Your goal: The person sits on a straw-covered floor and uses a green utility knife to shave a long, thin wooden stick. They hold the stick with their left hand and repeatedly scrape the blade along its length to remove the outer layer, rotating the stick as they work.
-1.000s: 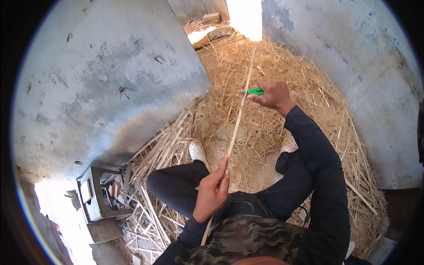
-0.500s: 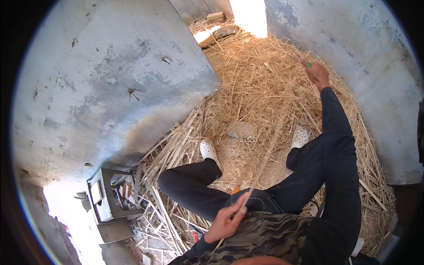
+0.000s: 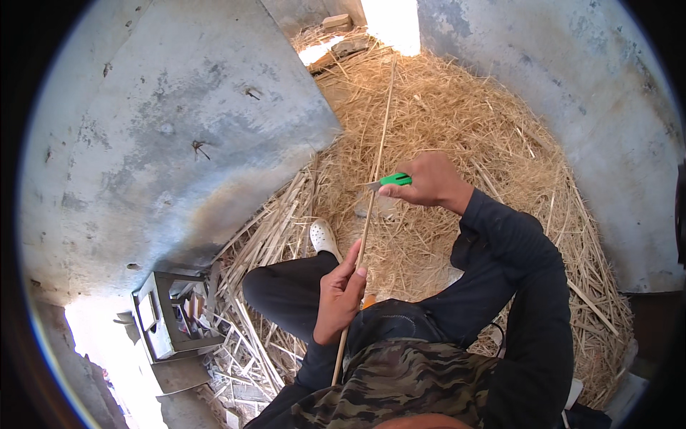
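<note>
A long, thin strip of pale wood or cane (image 3: 384,129) runs from beside my waist out over the straw. Near my lap, my left hand (image 3: 339,296) is closed round it, thumb lying along the strip. Farther out, my right hand (image 3: 429,180) grips a green-handled utility knife (image 3: 395,179). Its short metal blade meets the strip, or lies just over it; I cannot tell which. The blade points left, across the strip.
Shavings and straw (image 3: 443,107) cover the floor between grey plastered walls (image 3: 171,100). Split strips (image 3: 264,250) lie heaped at the left. Beside them stands a small box-like frame (image 3: 158,318) with odds and ends inside. A white clog (image 3: 323,236) is on my foot.
My right hand has come back from the far right with the knife, to the strip in front of me. My left hand has moved slightly forward, and the strip now shows sharply.
</note>
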{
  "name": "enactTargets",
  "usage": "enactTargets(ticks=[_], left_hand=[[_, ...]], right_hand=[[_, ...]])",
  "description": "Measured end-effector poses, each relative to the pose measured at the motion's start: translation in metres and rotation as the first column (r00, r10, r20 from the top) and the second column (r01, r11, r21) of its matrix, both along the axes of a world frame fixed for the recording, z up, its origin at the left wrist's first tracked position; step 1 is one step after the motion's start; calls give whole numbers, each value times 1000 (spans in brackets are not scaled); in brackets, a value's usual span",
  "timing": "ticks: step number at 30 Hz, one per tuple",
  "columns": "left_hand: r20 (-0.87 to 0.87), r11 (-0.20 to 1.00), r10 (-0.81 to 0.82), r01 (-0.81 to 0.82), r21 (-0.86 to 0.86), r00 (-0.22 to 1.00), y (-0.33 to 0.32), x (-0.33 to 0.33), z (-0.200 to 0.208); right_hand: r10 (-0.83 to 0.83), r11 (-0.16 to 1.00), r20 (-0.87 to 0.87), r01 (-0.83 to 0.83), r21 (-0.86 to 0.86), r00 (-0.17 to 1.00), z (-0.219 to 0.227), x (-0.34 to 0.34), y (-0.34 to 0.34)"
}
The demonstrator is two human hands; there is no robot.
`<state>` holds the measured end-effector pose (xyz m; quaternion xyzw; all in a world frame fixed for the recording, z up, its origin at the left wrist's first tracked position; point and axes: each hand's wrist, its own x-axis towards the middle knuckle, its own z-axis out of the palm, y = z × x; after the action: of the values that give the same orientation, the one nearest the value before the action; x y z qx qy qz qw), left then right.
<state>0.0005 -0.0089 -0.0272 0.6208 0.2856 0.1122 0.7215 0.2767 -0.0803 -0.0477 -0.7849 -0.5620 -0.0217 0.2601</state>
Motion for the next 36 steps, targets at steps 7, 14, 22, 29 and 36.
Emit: enactTargets(ticks=[7,14,22,29,36], left_hand=[[-38,963,-1,11,269,999,-6,-3,3],[-34,962,-62,69,266,997,-15,-16,6],[-43,855,-82,93,511,996,-5,-15,2],[-6,873,-113,102,476,994,-14,-18,6],[-145,896,-171,214,388,975,-24,-42,23]], right_hand=[[-31,999,37,32,-40,999,-4,15,11],[-233,972,-87,230,-41,969,-19,69,15],[-2,998,82,-3,62,997,-27,17,14],[-160,986,106,154,64,981,-21,80,16],[-290,957,199,283,66,936,-31,127,14]])
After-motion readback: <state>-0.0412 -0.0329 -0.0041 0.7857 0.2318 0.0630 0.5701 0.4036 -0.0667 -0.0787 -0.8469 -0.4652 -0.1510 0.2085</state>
